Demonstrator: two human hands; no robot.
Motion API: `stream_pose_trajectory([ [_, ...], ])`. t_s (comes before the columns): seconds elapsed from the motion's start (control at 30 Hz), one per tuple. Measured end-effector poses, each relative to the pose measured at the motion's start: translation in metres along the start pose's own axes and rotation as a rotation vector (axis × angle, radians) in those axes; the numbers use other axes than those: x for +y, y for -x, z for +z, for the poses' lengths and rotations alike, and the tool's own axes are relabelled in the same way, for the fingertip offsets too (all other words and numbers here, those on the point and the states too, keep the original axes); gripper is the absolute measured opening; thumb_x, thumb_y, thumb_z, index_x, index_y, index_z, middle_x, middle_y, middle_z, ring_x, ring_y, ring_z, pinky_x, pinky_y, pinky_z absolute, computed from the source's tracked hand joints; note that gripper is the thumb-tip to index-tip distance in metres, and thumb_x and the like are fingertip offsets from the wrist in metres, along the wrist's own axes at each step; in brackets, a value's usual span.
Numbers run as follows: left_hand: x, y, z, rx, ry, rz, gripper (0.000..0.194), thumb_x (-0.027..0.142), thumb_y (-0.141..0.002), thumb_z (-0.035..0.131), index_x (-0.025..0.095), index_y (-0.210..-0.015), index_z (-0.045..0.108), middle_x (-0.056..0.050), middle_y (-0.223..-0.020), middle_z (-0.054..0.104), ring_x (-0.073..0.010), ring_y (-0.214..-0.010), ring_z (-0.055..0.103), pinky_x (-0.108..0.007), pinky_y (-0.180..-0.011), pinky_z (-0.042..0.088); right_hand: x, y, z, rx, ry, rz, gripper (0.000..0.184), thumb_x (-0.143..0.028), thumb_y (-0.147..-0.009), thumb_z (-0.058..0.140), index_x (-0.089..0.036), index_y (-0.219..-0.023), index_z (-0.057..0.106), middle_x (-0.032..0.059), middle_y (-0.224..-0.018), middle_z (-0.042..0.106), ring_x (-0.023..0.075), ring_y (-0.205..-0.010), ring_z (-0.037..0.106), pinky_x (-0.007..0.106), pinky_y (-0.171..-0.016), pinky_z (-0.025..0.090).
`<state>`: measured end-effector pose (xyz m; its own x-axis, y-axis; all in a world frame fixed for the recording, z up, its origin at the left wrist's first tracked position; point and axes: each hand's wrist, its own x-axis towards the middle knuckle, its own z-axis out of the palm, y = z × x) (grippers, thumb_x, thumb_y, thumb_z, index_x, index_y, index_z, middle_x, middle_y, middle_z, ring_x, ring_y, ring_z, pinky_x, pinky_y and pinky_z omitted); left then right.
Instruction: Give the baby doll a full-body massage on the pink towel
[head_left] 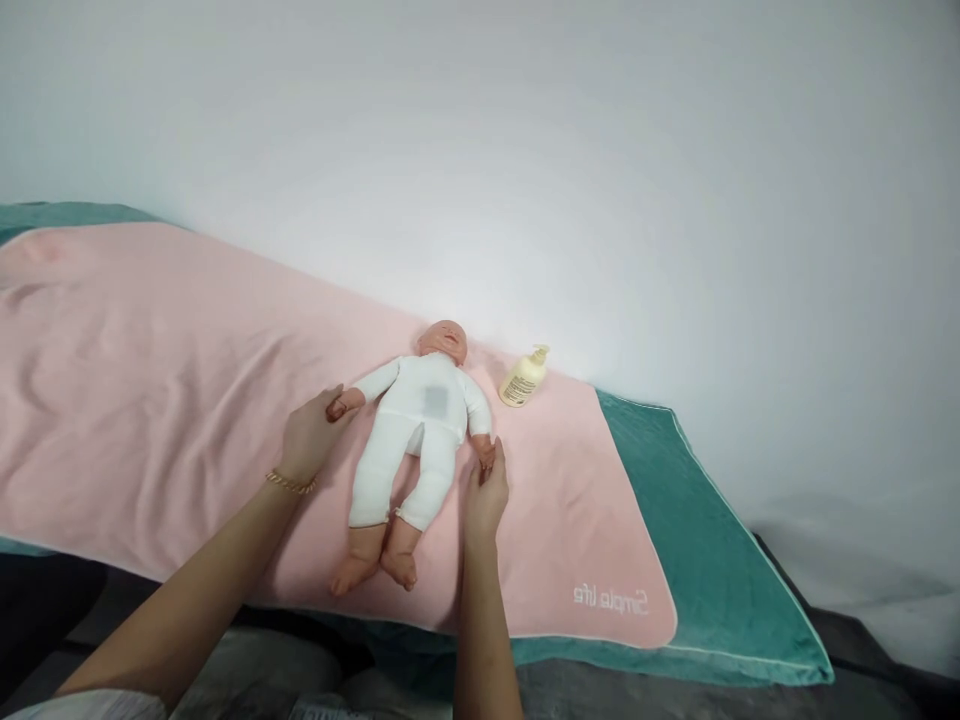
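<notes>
A baby doll [420, 400] with a white cloth body lies on its back on a pink blanket [187, 390], head toward the wall and bare feet toward me. My left hand [313, 435], with a beaded bracelet [291, 482] at the wrist, is closed on the doll's hand [346, 402] at the left. The doll's other hand [484, 450] rests between the fingers and thumb of my right hand [486, 495]. Both doll arms are spread out to the sides. Beside the doll's shoulder stands a pale yellow pump bottle [523, 380], apart from both hands.
Under the pink blanket lies a green cloth [697, 530], showing at the right and along the front edge. A white wall [525, 180] rises directly behind. Mirrored lettering [611, 600] marks the blanket's near right corner.
</notes>
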<state>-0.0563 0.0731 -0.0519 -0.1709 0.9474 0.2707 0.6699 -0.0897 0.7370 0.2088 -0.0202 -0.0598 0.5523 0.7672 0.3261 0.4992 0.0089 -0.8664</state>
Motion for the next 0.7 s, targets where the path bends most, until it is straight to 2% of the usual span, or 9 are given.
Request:
stream_pose_trajectory([
  [0.07, 0.001, -0.002, 0.0, -0.057, -0.146, 0.082, 0.032, 0.041, -0.085, 0.051, 0.019, -0.1, 0.069, -0.009, -0.087, 0.069, -0.0271, -0.079, 0.065, -0.03, -0.067, 0.042, 0.0, 0.003, -0.001, -0.009, 0.002, -0.023, 0.057, -0.028, -0.088, 0.048, -0.019, -0.144, 0.043, 0.0106, -0.139, 0.054, 0.0232, -0.125, 0.053, 0.038, -0.105, 0.041],
  [0.13, 0.003, -0.003, 0.0, -0.062, -0.201, 0.126, 0.027, 0.04, -0.084, 0.049, 0.021, -0.09, 0.068, -0.007, -0.082, 0.067, -0.0252, -0.075, 0.064, -0.029, -0.065, 0.041, -0.002, 0.004, -0.001, -0.009, -0.009, -0.035, 0.056, -0.027, -0.088, 0.049, -0.02, -0.143, 0.044, 0.0104, -0.138, 0.054, 0.023, -0.124, 0.053, 0.039, -0.105, 0.041],
  [0.27, 0.005, -0.002, -0.003, -0.049, -0.088, 0.14, 0.03, 0.043, -0.081, 0.052, 0.022, -0.095, 0.068, -0.007, -0.093, 0.071, -0.0257, -0.081, 0.064, -0.028, -0.065, 0.041, -0.004, 0.002, 0.0, -0.004, -0.04, -0.028, 0.055, -0.027, -0.087, 0.052, -0.02, -0.141, 0.046, 0.0114, -0.137, 0.055, 0.023, -0.122, 0.055, 0.038, -0.103, 0.044],
  [0.37, 0.004, 0.0, -0.006, -0.06, -0.002, 0.057, 0.033, 0.046, -0.081, 0.054, 0.022, -0.095, 0.071, -0.007, -0.083, 0.072, -0.0267, -0.074, 0.064, -0.03, -0.062, 0.041, -0.003, -0.002, 0.0, 0.01, -0.086, -0.002, 0.056, -0.03, -0.087, 0.055, -0.019, -0.141, 0.047, 0.0119, -0.137, 0.055, 0.0233, -0.122, 0.055, 0.038, -0.104, 0.043],
  [0.43, 0.005, -0.001, -0.008, -0.013, 0.076, 0.002, 0.037, 0.045, -0.08, 0.057, 0.022, -0.105, 0.071, -0.008, -0.086, 0.073, -0.0277, -0.077, 0.066, -0.031, -0.065, 0.044, -0.003, -0.006, 0.0, 0.038, -0.14, 0.031, 0.055, -0.031, -0.086, 0.057, -0.018, -0.139, 0.049, 0.012, -0.136, 0.056, 0.0239, -0.122, 0.055, 0.039, -0.105, 0.042],
  [0.57, 0.013, -0.017, -0.008, 0.179, 0.22, -0.093, 0.057, 0.044, -0.074, 0.067, 0.022, -0.127, 0.062, -0.009, -0.102, 0.072, -0.0292, -0.093, 0.066, -0.035, -0.078, 0.048, -0.005, -0.022, 0.005, 0.107, -0.249, 0.039, 0.053, -0.036, -0.086, 0.059, -0.018, -0.136, 0.052, 0.0117, -0.133, 0.058, 0.0239, -0.12, 0.057, 0.038, -0.101, 0.047],
  [0.7, 0.032, -0.046, 0.002, 0.311, 0.395, -0.051, 0.05, 0.043, -0.073, 0.07, 0.026, -0.12, 0.065, -0.006, -0.102, 0.072, -0.0268, -0.099, 0.065, -0.038, -0.089, 0.048, -0.015, -0.051, 0.017, 0.184, -0.336, -0.01, 0.049, -0.04, -0.087, 0.06, -0.019, -0.131, 0.055, 0.012, -0.126, 0.062, 0.0242, -0.116, 0.059, 0.041, -0.098, 0.049],
])
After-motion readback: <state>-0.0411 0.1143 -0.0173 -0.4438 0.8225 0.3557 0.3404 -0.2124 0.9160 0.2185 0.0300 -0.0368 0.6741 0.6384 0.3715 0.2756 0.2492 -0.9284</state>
